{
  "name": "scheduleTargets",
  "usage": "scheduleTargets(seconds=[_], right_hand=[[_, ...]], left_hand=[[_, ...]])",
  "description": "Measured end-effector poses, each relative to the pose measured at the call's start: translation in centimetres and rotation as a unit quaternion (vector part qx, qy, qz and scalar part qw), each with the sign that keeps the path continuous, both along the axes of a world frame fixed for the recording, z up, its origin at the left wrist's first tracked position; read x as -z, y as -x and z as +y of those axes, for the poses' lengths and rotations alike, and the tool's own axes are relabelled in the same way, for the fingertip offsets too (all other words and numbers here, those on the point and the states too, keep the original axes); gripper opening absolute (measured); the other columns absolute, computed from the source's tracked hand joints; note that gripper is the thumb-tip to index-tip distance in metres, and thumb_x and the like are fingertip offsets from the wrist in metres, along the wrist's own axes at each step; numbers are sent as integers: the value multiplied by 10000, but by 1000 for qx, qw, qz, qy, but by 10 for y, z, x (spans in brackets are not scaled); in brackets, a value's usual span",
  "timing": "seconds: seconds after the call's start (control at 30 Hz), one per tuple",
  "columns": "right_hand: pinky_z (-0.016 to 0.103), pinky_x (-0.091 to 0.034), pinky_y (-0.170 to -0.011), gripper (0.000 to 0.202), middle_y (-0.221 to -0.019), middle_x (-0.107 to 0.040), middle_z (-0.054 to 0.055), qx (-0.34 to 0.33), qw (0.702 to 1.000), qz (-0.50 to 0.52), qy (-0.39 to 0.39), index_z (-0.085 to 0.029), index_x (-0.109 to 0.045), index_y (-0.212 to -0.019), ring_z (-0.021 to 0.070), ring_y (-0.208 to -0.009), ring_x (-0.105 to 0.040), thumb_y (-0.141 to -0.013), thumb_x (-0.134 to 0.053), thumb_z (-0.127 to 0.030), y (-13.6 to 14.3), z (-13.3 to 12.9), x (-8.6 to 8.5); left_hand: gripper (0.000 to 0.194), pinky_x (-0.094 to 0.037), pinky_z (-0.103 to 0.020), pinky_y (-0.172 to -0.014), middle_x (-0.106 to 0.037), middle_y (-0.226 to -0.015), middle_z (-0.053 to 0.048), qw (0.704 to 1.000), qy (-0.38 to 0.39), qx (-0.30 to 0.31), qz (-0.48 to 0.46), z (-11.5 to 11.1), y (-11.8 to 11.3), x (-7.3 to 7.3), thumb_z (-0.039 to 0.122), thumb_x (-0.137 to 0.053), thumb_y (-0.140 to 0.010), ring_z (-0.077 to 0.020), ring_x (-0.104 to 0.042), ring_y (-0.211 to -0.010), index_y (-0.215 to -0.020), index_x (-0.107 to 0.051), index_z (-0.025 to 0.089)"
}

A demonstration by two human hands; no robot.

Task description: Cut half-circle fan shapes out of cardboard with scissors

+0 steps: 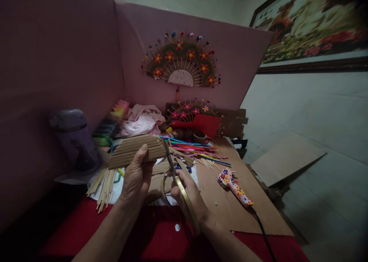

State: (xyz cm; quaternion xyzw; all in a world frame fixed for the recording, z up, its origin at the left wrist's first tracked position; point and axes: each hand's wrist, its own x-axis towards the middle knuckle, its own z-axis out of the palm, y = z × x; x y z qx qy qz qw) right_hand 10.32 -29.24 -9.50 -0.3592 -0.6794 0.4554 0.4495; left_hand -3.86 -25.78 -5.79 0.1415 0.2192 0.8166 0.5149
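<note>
One flask: far left, standing near the wall.
Sticks: loose bundle, left of the left hand.
Card: ridged piece held up above the clutter, long axis roughly left to right, ridges running the same way.
Left hand: pinching the card at its lower edge, thumb on the near face, fingers behind.
Scissors: blades at the card's right end, pointing up and away, steeply across its long axis; whether card lies between them, I cannot tell.
Right hand: fingers wrapped round the handles; the card lies up and leftward from them, the left hand being nearer to it.
Glue gun: lying on the board, right of the right hand.
</note>
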Motion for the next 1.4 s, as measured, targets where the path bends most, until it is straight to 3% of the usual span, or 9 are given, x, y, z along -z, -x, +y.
scheduleTargets(seconds=[0.27, 0.67, 0.87, 1.1, 1.27, 1.4], right_hand=[[218, -307, -494, 709, -630, -454, -45, 7, 1000, 13, 23, -153, -555, -987, 97, -542, -370, -656, -557, -780, 1, 1, 6], [219, -337, -507, 584, -615, -515, -27, 25, 999, 19, 29, -148, -587, -976, 119, -550, -432, -677, -655, -645, 2, 9, 20], [223, -375, -533, 500, -640, -519, -23, 42, 999, 14, 14, -167, -587, -914, 126, -577, -461, -680, -679, -599, 2, 10, 22], [197, -291, -470, 706, -658, -421, -48, -54, 998, 0, 18, -162, -523, -1079, 89, -544, -337, -700, -539, -758, -6, 9, 15], [200, -272, -473, 802, -667, -404, -44, -57, 998, 8, 7, -153, -520, -1088, 91, -560, -314, -668, -457, -833, -6, 9, 12], [199, -277, -478, 760, -667, -425, -40, -40, 999, 3, 8, -142, -541, -1063, 91, -566, -330, -676, -515, -796, -4, 10, 11]], left_hand=[[180, -535, -205, -624, -713, -794, 29, 1000, 6, 1, 11, -1, 0, -1, 95, -743, -652, -109, -657, -694, -801, -675, 168], [192, -543, -220, -643, -701, -741, 33, 1000, 11, -2, 24, 0, 3, 0, 108, -764, -627, -110, -650, -667, -783, -670, 167], [236, -481, -182, -492, -695, -753, 27, 999, -3, 9, 42, -1, 4, -3, 120, -778, -597, -105, -632, -632, -800, -663, 151], [234, -430, -176, -427, -689, -721, 16, 998, 26, 26, 42, -2, 8, -5, 119, -777, -574, -104, -616, -574, -770, -651, 143], [205, -484, -190, -489, -681, -680, 16, 998, 29, 30, 57, -3, 5, -5, 129, -779, -581, -106, -618, -569, -744, -656, 135], [216, -499, -192, -508, -688, -713, 15, 996, 18, 36, 76, -3, 4, -1, 155, -789, -593, -104, -619, -592, -768, -666, 135]])
